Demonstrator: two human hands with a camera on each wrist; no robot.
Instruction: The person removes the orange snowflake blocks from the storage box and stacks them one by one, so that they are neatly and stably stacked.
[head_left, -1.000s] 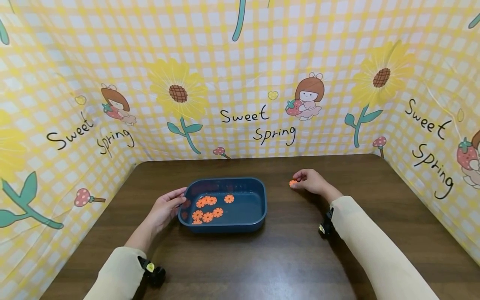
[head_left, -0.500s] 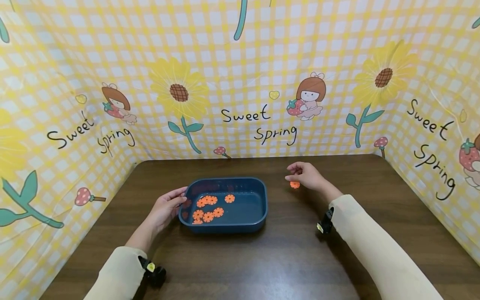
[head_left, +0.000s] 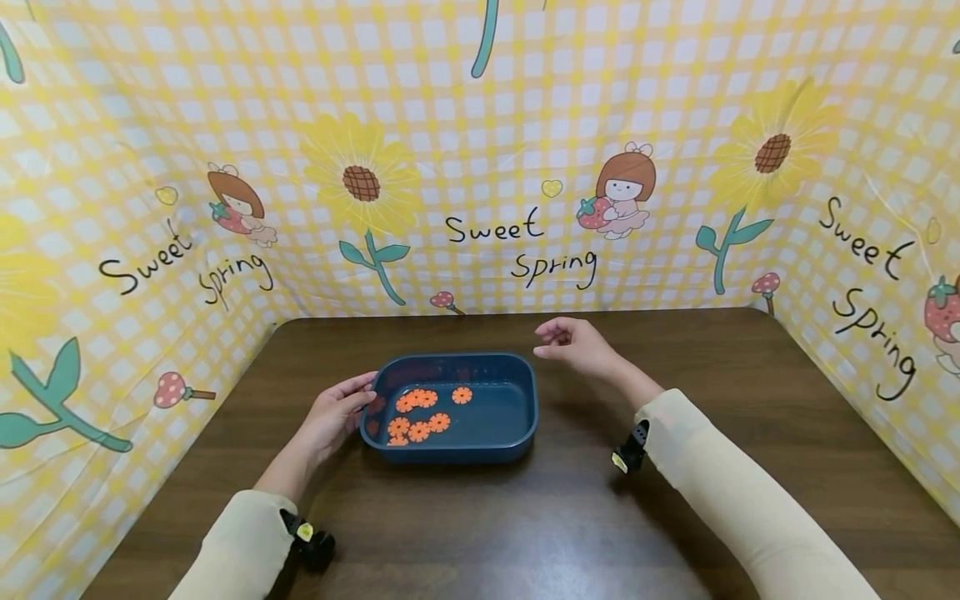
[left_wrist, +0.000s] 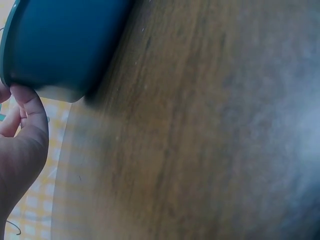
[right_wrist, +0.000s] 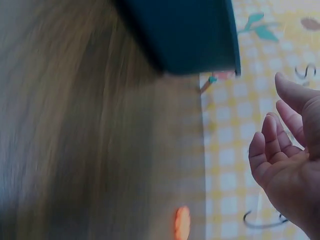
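Observation:
My left hand (head_left: pixel 330 423) grips the left rim of a dark blue rectangular tub (head_left: pixel 491 421); in the left wrist view its thumb (left_wrist: pixel 27 97) lies against the tub wall (left_wrist: pixel 65 45). Several orange flower-shaped discs (head_left: pixel 418 432) lie on the tub's left side, some overlapping. Just beyond the tub's right back corner, my right hand (head_left: pixel 581 346) is raised with loosely bent fingers and holds nothing. In the right wrist view, one orange disc (right_wrist: pixel 182 223) appears edge-on, apart from the right hand (right_wrist: pixel 292 170); the head view hides it.
The tub stands on a dark brown wooden table (head_left: pixel 450 525). A yellow checked cloth (head_left: pixel 495 150) with printed flowers and lettering rises behind the table and along both sides. Each wrist wears a black camera (head_left: pixel 315 546).
My right hand first pinched an orange disc, then let it go on the table and moved left toward the tub. The left hand and the tub have stayed put.

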